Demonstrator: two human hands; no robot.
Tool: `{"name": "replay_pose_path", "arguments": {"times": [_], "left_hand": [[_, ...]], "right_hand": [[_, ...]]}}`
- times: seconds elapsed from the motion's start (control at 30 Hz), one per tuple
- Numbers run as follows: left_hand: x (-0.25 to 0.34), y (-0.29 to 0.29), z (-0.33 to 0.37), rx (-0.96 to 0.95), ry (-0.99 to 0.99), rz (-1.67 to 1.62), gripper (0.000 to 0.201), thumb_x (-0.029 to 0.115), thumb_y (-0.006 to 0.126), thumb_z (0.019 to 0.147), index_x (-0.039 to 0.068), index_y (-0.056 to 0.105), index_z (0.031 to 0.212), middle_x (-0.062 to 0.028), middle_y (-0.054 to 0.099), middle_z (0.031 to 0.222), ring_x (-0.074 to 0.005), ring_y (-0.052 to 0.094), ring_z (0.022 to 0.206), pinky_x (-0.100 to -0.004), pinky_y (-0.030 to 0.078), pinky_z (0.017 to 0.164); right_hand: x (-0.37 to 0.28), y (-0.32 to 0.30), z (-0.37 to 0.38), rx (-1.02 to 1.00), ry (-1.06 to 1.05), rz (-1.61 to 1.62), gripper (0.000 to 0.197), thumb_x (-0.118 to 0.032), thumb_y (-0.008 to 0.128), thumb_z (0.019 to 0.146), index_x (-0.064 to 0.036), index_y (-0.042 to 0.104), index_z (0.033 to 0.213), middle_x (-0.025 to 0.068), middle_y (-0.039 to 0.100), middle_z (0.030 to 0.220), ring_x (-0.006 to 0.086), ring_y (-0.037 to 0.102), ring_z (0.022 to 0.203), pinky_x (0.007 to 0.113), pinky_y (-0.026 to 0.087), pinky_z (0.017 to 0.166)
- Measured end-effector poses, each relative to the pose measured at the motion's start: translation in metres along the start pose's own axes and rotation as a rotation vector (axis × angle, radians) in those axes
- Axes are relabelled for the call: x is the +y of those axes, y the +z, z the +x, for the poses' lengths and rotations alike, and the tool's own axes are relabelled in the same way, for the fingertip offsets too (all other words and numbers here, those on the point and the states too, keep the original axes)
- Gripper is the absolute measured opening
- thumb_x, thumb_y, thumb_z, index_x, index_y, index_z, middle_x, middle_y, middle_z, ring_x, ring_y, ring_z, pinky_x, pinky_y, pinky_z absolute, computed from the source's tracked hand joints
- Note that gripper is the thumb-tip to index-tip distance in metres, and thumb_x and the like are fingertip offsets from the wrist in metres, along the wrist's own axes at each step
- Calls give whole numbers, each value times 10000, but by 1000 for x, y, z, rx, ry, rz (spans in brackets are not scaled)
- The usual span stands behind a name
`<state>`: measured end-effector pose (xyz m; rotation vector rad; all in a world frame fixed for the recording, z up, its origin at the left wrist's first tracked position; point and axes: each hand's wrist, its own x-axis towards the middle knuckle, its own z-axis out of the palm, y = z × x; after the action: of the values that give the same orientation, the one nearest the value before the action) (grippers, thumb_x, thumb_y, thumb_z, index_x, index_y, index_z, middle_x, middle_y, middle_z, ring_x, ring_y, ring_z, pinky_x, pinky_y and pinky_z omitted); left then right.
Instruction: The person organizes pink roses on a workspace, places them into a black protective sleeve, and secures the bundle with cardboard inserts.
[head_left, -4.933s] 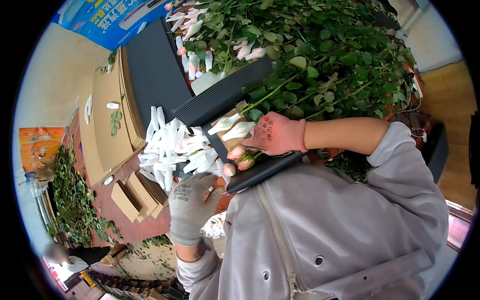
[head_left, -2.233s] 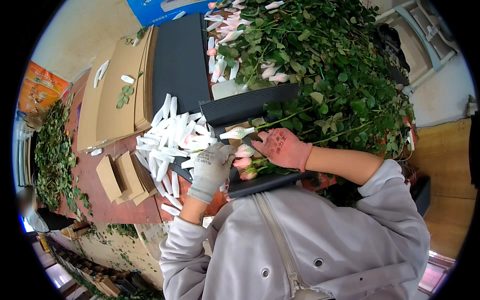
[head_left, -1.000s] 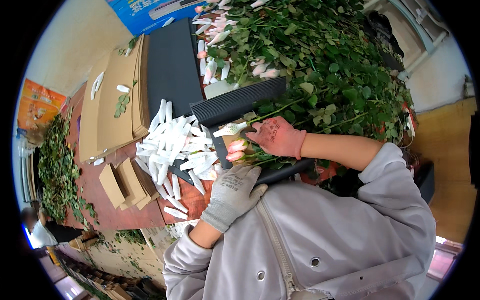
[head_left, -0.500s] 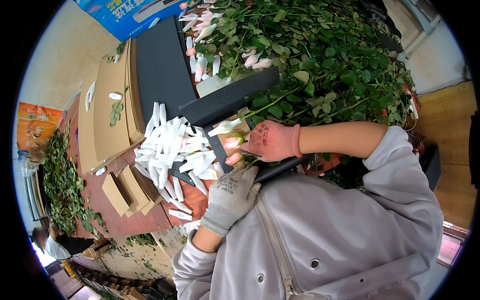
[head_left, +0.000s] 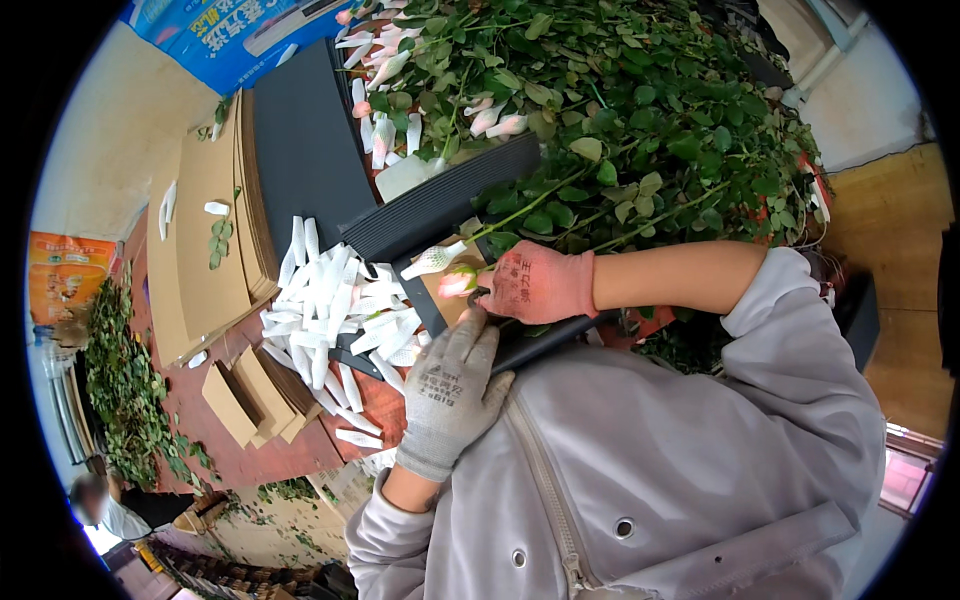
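Observation:
My right hand (head_left: 530,283), in a pink glove, closes round the stem just below a pink rose (head_left: 457,283). My left hand (head_left: 447,400) wears a grey glove and lies in front of my body, its fingers stretched toward the bloom and its thumb apart. The left fingertips cover the spot beside the bloom, so what they touch is hidden. Another rose in a white net sleeve (head_left: 433,260) lies just beyond the pink one, over a piece of brown cardboard (head_left: 455,308). A heap of white net sleeves (head_left: 335,305) is left of the roses.
Leafy rose stems (head_left: 640,110) pile up at the far right. A black ridged strip (head_left: 440,195) stands beyond my hands. Brown cardboard sheets (head_left: 205,230) and a dark board (head_left: 305,150) lie at the left, small cardboard pieces (head_left: 250,395) nearer. Another person (head_left: 105,505) is at lower left.
My left hand has straightened its fingers and moved up toward the blooms, covering the place where a second pink rose showed. My right hand has stayed nearly in place. The view has shifted slightly.

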<state>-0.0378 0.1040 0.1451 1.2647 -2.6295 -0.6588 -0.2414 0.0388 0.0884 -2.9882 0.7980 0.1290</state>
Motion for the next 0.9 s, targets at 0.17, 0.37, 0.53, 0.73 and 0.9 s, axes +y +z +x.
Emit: {"name": "replay_pose_path", "arguments": {"times": [0.17,0.37,0.53,0.73,0.9], "left_hand": [[-9,13,3,-14,-14,69,594,472,581,817,1,573,1179,-189,494,1322,-332,467,1217,-418,362,1023],[-8,14,3,-50,-51,18,581,468,567,825,-3,593,1164,-202,482,1333,-332,436,1254,-446,335,1037],[-7,11,2,-45,-49,20,541,431,587,816,7,601,1153,-181,496,1319,-317,456,1234,-442,349,1028],[-5,10,3,-71,-61,34,503,408,589,816,22,612,1138,-155,504,1317,-304,460,1231,-424,366,1016],[-5,14,1,-47,-72,40,490,396,594,814,26,616,1134,-144,509,1314,-301,461,1231,-418,369,1016]], "right_hand": [[15,-8,-3,82,62,229,312,-279,571,778,-119,571,1046,52,542,948,222,599,784,336,453,632],[15,-18,-3,9,250,96,333,-314,550,794,-118,508,1060,83,537,933,251,600,814,390,465,666],[22,-34,3,-19,294,134,272,-230,578,780,-75,549,1001,96,608,908,272,627,852,399,492,712],[64,-78,-36,510,505,87,542,-140,673,740,-114,513,1258,127,557,1160,272,572,1038,351,470,888],[82,-141,-73,941,904,437,440,-22,609,782,-19,534,1216,97,647,1068,153,608,976,302,474,869]]}}
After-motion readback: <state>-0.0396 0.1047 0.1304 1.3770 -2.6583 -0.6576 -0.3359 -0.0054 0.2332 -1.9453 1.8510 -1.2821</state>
